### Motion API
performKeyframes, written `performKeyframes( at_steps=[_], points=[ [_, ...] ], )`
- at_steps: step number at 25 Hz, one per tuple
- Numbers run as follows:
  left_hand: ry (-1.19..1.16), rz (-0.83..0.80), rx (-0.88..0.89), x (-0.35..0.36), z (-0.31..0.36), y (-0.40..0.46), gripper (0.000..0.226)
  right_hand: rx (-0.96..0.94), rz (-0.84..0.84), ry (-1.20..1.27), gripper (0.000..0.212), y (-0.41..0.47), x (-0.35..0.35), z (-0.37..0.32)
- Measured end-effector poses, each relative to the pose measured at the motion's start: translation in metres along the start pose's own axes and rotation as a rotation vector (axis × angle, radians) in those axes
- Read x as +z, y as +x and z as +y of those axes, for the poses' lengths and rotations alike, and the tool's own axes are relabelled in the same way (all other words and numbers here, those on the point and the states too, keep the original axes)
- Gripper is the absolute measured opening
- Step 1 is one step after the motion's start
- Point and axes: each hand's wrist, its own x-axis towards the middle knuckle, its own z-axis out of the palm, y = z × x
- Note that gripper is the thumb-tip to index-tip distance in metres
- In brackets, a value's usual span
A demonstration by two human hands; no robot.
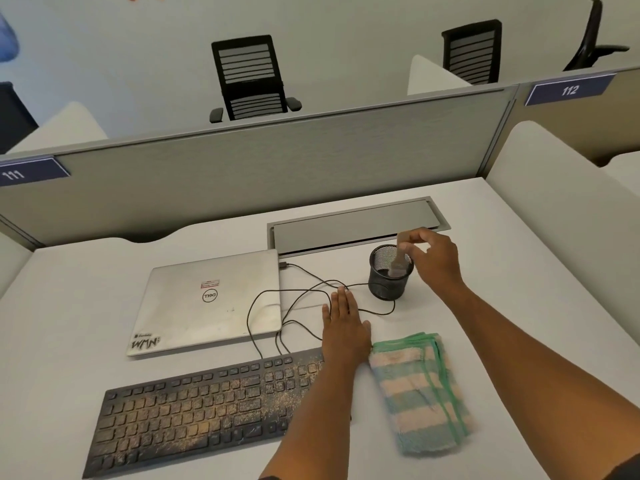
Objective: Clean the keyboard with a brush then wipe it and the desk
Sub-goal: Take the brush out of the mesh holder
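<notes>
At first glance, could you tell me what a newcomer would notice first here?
The black keyboard at the desk's near edge stands out, speckled with yellowish dust. Behind it, the right hand pinches a brush standing in a black mesh cup, while the left hand rests flat beside a striped folded cloth.

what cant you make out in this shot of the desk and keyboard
Head view only:
- Keyboard right end: hidden under the left forearm.
- Brush bristles: blurred, inside the mesh cup.
- Brush handle: partly covered by the right hand.
- Laptop stickers: too small to read.
</notes>
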Motion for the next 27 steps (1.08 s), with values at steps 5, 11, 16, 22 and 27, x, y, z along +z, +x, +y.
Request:
performKeyframes(
  at_steps=[5,11,16,22,27],
  points=[
    [0.036,-0.051,0.077,-0.008,-0.003,-0.017,0.069,-0.004,0.266,0.106,0.009,-0.017,-0.009,-0.021],
    [0.046,-0.039,0.223,-0.031,-0.02,-0.062,0.062,0.077,0.418,0.299,0.011,-0.058,-0.005,-0.06],
    [-0.039,-0.019,0.265,-0.053,-0.059,-0.109,0.054,0.154,0.391,0.352,0.016,-0.129,0.024,-0.086],
    [-0.024,0.014,0.252,-0.078,-0.128,-0.18,0.064,0.221,0.322,0.396,0.014,-0.224,0.078,-0.12],
    [-0.133,0.069,0.19,-0.078,-0.197,-0.235,0.069,0.283,0.258,0.362,0.015,-0.302,0.136,-0.139]
  ],
)
